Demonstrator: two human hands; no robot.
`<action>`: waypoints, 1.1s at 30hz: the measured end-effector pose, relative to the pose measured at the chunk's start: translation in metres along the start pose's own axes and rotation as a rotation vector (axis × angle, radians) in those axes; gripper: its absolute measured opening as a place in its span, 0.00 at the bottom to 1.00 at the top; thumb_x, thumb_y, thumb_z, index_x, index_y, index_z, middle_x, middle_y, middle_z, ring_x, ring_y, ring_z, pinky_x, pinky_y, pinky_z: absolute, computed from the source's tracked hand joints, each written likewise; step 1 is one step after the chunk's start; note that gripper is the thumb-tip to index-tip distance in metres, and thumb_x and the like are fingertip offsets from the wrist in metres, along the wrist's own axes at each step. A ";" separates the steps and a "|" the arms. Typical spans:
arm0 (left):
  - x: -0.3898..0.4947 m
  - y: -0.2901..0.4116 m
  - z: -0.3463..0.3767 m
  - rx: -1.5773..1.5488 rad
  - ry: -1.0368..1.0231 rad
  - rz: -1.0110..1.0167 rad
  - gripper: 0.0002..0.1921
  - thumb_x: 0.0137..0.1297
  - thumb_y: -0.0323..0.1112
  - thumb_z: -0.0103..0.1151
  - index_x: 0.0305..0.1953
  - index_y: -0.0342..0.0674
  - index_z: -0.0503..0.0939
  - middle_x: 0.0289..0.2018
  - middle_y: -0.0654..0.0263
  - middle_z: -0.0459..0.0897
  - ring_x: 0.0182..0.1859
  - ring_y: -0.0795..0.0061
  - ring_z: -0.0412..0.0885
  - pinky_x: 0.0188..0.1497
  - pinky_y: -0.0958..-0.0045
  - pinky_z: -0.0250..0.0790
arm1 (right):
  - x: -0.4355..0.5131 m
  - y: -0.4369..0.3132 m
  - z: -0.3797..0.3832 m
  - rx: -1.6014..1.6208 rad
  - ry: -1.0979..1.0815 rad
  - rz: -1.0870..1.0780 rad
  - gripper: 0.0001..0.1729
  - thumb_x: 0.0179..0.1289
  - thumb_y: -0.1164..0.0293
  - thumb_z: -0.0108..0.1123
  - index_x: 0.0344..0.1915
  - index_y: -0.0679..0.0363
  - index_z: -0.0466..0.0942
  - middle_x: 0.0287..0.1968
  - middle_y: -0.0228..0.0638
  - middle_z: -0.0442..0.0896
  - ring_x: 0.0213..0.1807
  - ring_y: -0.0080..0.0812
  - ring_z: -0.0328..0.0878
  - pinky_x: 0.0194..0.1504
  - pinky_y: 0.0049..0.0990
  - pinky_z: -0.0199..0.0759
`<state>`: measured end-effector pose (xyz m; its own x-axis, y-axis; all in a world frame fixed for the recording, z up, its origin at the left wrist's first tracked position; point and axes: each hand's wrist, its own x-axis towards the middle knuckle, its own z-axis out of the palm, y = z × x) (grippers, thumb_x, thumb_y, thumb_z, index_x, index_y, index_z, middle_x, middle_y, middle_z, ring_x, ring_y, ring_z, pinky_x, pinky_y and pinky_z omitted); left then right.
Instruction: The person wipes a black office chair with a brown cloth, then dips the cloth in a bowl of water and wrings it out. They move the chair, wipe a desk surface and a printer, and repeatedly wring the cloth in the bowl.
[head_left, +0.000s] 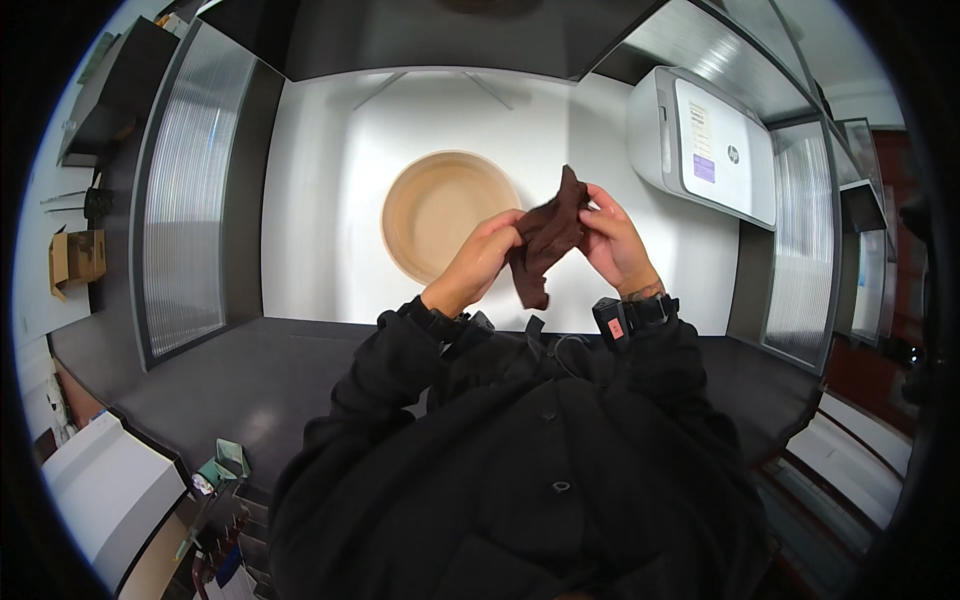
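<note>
A dark brown cloth (551, 236), crumpled and partly hanging down, is held between both hands. My left hand (484, 251) pinches its left side, just over the right rim of a round beige basin (390, 244). With thumb and fingers, my right hand (611, 236) grips the cloth's upper right side. One end of the cloth sticks up above the right fingers, and another dangles below, over the white tabletop (322, 225). The basin looks as if it has clear liquid in it, but I cannot tell for sure.
To the right on the tabletop stands a white HP printer (727, 150). Ribbed translucent panels with dark frames flank the table at left (195, 187) and right (801, 247). A dark panel (450, 37) rises at the back. An opened cardboard box (79, 259) sits far left.
</note>
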<state>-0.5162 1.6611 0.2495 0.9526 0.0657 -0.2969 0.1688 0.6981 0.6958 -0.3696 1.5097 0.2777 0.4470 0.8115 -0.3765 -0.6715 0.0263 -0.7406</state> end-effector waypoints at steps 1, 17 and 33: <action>0.000 0.000 0.001 0.037 0.022 0.014 0.17 0.62 0.27 0.41 0.52 0.32 0.69 0.45 0.62 0.74 0.48 0.74 0.72 0.53 0.72 0.64 | 0.000 0.001 0.000 -0.020 0.023 0.007 0.21 0.66 0.71 0.47 0.58 0.65 0.61 0.51 0.39 0.72 0.52 0.34 0.71 0.55 0.35 0.67; -0.005 -0.019 0.034 0.008 0.115 0.120 0.20 0.61 0.21 0.42 0.56 0.31 0.66 0.49 0.60 0.75 0.51 0.73 0.73 0.53 0.72 0.66 | -0.035 -0.007 -0.032 -0.139 0.083 -0.018 0.16 0.63 0.75 0.56 0.50 0.66 0.68 0.44 0.36 0.77 0.46 0.27 0.75 0.49 0.29 0.72; 0.068 -0.111 0.220 0.061 0.227 0.303 0.19 0.70 0.30 0.45 0.60 0.35 0.60 0.49 0.58 0.75 0.50 0.73 0.74 0.53 0.73 0.69 | -0.135 -0.084 -0.187 0.014 -0.241 0.004 0.39 0.58 0.78 0.59 0.66 0.59 0.51 0.60 0.39 0.65 0.60 0.33 0.65 0.56 0.35 0.67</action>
<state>-0.4148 1.4311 0.2958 0.8827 0.4235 -0.2037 -0.0911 0.5794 0.8099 -0.2632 1.2890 0.2869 0.2915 0.9274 -0.2344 -0.6816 0.0294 -0.7311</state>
